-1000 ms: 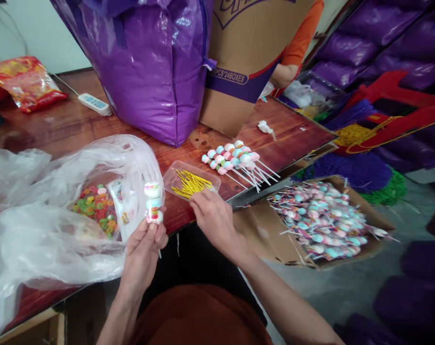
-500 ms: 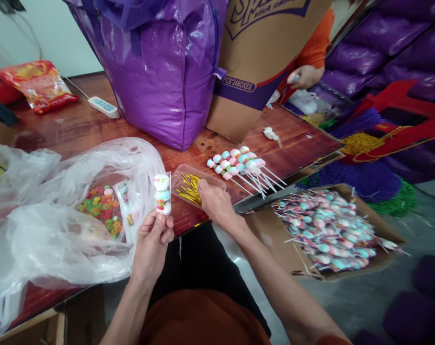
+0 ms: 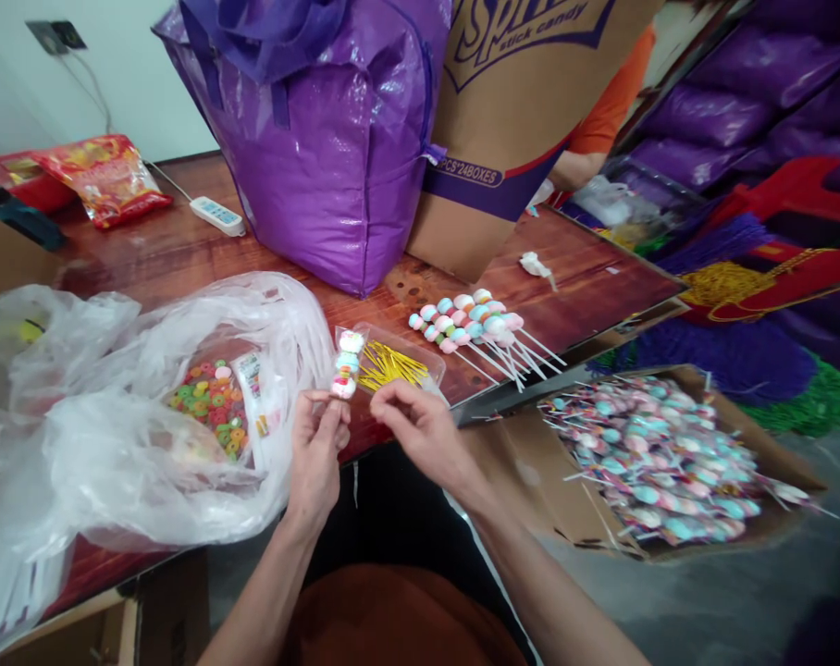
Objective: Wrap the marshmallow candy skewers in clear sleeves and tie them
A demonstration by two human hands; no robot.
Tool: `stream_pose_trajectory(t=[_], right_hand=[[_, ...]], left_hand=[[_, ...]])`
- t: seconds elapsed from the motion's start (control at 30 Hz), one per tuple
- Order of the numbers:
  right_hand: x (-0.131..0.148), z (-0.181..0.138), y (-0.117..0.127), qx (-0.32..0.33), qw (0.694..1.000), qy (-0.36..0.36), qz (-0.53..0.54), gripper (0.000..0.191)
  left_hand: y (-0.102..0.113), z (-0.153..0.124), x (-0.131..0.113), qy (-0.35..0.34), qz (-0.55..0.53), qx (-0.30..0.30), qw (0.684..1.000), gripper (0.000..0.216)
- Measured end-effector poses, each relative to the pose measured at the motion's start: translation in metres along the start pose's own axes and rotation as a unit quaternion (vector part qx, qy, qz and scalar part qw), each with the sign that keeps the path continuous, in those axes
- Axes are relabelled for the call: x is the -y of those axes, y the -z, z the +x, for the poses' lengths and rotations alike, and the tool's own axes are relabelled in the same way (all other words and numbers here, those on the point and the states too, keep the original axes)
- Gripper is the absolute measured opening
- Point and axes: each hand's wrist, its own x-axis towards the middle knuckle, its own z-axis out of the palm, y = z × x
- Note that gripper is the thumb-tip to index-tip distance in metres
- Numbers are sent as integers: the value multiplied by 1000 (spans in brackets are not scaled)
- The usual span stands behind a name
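Observation:
My left hand [image 3: 321, 435] is closed on a marshmallow skewer [image 3: 349, 363] in a clear wrapper, pinching it at its lower end and holding it upright. Just to the right, my right hand [image 3: 420, 427] has thumb and fingertips pinched together; what they hold, if anything, is too small to make out. Behind both hands, a clear plastic tray [image 3: 430, 363] holds gold twist ties [image 3: 390, 364]. Unwrapped marshmallow skewers [image 3: 467, 320] lie in a row to the tray's right, white sticks pointing right.
White plastic bags [image 3: 149, 462] with ring-shaped candies [image 3: 216, 407] spread over the left. A purple bag [image 3: 323, 176] and a printed carton [image 3: 486, 139] stand behind. An open cardboard box [image 3: 524, 472] of wrapped skewers sits at right. Another person's orange sleeve [image 3: 604, 111] shows behind the carton.
My right hand has come away from the twist tie tray toward the wrapped skewer in my left hand. The co-worker's hand has mostly gone behind the carton. The view has shifted slightly.

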Motion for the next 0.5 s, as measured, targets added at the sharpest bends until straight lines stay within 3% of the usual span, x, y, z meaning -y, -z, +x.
stream_pose_trajectory(t=[0.13, 0.27, 0.5], right_hand=[[-1, -10, -22, -25, 995, -58, 83, 18], [-5, -10, -25, -50, 989, -71, 119, 20], [-12, -13, -25, -74, 990, -54, 105, 19]], left_hand=[[-3, -5, 3, 20, -12, 21, 1000, 22], [0, -9, 6, 17, 5, 51, 999, 20], [3, -7, 10, -62, 150, 23, 986, 23]])
